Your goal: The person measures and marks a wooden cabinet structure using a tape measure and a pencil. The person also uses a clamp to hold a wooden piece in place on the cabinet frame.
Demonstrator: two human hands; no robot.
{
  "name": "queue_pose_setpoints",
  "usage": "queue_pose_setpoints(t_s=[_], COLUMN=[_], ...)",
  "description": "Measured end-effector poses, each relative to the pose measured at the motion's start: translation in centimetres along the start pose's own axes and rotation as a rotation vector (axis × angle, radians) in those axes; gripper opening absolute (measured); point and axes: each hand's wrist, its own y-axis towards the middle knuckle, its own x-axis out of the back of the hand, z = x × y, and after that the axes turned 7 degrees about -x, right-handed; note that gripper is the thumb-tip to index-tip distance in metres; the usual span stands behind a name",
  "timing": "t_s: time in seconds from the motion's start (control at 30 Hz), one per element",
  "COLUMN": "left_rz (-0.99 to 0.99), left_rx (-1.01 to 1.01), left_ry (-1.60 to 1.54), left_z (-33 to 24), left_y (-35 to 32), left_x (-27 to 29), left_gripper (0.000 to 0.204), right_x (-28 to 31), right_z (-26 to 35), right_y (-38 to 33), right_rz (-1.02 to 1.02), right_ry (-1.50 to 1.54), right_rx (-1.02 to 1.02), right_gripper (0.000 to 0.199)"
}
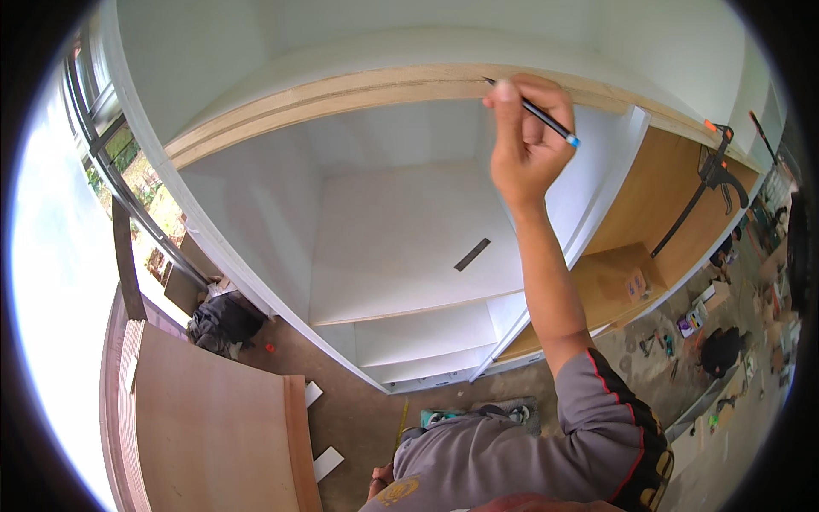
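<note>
My right hand [533, 136] is raised and closed around a black pencil [546, 119] with a light blue end. The pencil's dark tip is at the bare wooden front edge [341, 92] of an upper shelf in a white cabinet [409, 213]. Low in the picture, beside my grey shirt, my left hand [380, 480] shows only in part, its fingers curled. A narrow yellow strip [403, 420], like a tape measure's blade, runs from near that hand. What the left hand holds is too hidden to tell.
A dark flat strip [472, 254] lies on the cabinet's middle shelf. A black bar clamp [706, 179] grips the wooden right section. Stacked wooden panels [213, 418] stand at lower left, near dark cloth [223, 322]. Tools and offcuts litter the floor at right.
</note>
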Motion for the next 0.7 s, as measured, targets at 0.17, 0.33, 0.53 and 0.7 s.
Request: queue_pose_setpoints(t_s=[0.17,0.33,0.53,0.7], left_rz=[-0.046,-0.052,-0.001,0.066], left_rx=[-0.186,-0.370,-0.442,-0.634], left_ry=[-0.095,-0.300,-0.264,-0.386], left_z=[0.1,-3.9,-10.6,-17.6], left_y=[-0.4,-2.3,-10.5,-12.2], left_x=[0.7,5.2,13.1,17.5], left_gripper=[0.045,0.042,0.044,0.042], right_x=[3.9,10.1,17.1,15.1], right_z=[1.5,6.2,13.4,14.7], right_y=[-6.9,-25.5,-37.3,-34.8], right_rz=[0.023,0.459,1.162,0.813], right_ry=[0.013,-0.221,-0.403,-0.194], right_rx=[-0.134,-1.093,-1.408,-1.361], right_gripper=[0.021,0.022,0.053,0.046])
